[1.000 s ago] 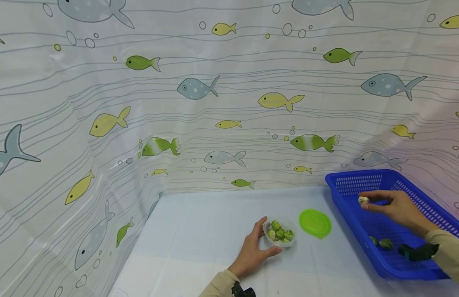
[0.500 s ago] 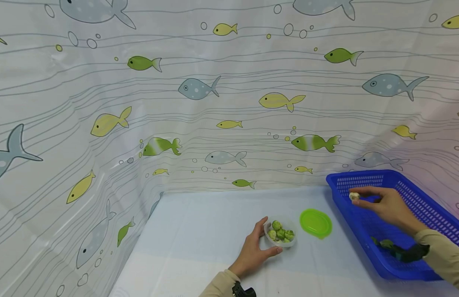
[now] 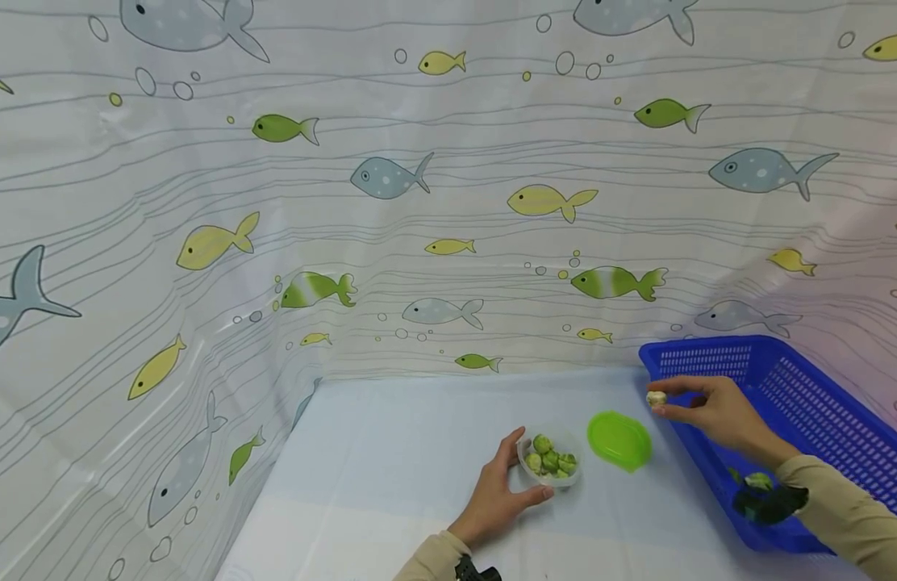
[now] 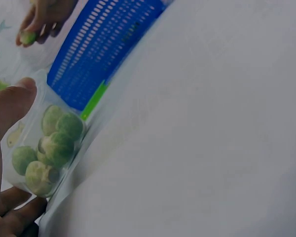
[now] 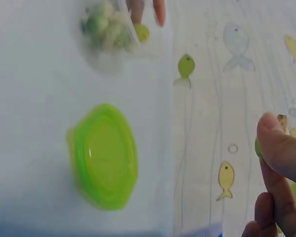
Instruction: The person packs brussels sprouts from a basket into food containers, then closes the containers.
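Observation:
My left hand [image 3: 488,502] holds a small clear plastic container [image 3: 562,483] on the table, thumb on the near side and fingers on the far side. Several Brussels sprouts lie inside; in the left wrist view these sprouts [image 4: 56,147] show through the clear wall. My right hand [image 3: 728,415] pinches one Brussels sprout [image 3: 657,398] between thumb and fingertips, above the left edge of the blue basket. In the right wrist view the thumb [image 5: 281,148] mostly covers that sprout. A bright green lid [image 3: 619,440] lies flat between the container and the basket.
The blue plastic basket [image 3: 840,403] with perforated walls stands at the right. A Brussels sprout [image 3: 759,481] shows inside it, partly hidden by the right wrist's dark camera [image 3: 768,503]. White cloth [image 3: 376,452] covers the table, and a fish-print curtain [image 3: 448,194] hangs behind.
My right hand has moved left with the sprout, from over the basket's inside to its left edge. My left hand stays at the container.

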Tool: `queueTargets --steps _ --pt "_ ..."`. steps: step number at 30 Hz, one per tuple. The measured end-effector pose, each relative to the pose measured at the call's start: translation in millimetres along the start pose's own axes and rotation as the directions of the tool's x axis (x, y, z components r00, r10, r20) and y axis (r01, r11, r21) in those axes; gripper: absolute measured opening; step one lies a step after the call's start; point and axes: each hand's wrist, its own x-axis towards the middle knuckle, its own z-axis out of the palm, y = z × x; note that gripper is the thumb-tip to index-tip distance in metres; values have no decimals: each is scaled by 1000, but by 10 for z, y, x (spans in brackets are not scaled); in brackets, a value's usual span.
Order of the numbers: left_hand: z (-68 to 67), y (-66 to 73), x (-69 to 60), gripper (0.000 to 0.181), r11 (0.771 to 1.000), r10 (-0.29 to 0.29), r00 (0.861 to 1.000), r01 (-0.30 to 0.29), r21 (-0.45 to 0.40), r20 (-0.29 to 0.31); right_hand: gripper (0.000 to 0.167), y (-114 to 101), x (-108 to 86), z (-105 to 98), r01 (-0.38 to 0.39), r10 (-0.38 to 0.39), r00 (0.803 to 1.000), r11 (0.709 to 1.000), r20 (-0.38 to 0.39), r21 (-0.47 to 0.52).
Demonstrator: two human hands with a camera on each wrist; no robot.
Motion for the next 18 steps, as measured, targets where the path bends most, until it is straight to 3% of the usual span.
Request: queueTargets --steps 9,18 --pt "24 -22 -7 99 1000 -1 1000 1 -13 5 34 -170 -40 375 -27 23 997 998 78 49" --pt "3 1 3 98 1000 8 1000 -8 -14 5 32 -341 -64 693 -8 -12 990 990 140 142"
